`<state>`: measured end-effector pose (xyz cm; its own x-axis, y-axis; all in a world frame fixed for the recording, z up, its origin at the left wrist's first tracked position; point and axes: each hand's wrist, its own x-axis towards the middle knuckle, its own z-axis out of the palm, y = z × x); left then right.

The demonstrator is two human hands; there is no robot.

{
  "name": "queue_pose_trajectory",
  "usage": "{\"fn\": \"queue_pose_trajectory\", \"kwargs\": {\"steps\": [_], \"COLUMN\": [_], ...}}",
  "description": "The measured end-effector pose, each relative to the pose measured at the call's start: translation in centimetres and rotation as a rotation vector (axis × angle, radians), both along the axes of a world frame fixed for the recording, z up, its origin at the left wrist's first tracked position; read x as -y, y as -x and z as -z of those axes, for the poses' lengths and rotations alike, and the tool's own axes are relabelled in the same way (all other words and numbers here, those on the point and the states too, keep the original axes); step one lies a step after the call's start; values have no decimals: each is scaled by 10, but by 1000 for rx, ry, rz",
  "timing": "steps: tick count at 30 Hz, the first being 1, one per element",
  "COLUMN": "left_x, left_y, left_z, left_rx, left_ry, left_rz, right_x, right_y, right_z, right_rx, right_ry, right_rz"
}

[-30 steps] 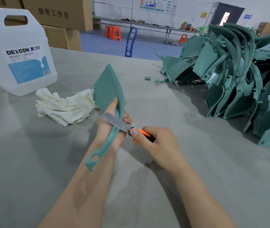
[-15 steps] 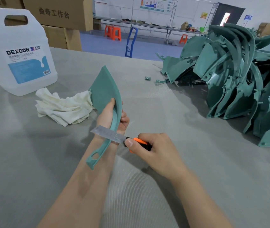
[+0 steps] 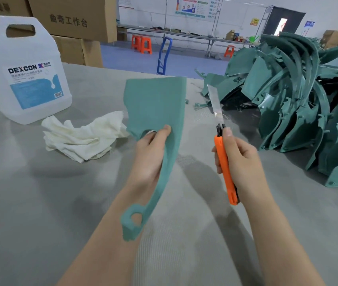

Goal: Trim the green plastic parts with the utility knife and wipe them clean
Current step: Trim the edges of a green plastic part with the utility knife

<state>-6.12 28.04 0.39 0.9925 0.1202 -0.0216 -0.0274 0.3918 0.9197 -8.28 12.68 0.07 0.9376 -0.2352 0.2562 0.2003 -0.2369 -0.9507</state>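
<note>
The left hand (image 3: 149, 153) grips one green part (image 3: 155, 104) above the middle of the bench (image 3: 40, 203), thumb pressed on its face and fingers behind it. The right hand (image 3: 240, 159) is closed round the orange utility knife (image 3: 224, 162), whose extended blade points up, apart from the part. A pile of green parts (image 3: 300, 112) occupies the right edge. A white cloth (image 3: 81, 137) and a jug (image 3: 30, 79) sit toward the far left corner.

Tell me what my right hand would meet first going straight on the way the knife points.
Likely the left edge of the pile of green parts: the utility knife in the right hand points away toward it, apart from the green part in the left hand. Depth unclear; it may pass above.
</note>
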Motion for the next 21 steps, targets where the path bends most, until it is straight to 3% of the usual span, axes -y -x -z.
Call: {"fn": "queue_pose_trajectory", "kwargs": {"steps": [7, 13, 18, 21], "left_x": [4, 6, 7, 9], "left_y": [18, 20, 24, 24], "left_z": [-10, -11, -11, -10], "left_rx": [-1, 20, 64, -29], "left_ry": [-87, -131, -254, -172], "left_rz": [207, 294, 436, 508], "right_x": [11, 7, 9, 14], "right_y": [-6, -4, -3, -1], "right_z": [12, 6, 1, 3], "right_rx": [142, 154, 129, 121], "right_ry": [-22, -242, -292, -288], "right_rz": [21, 102, 134, 125]}}
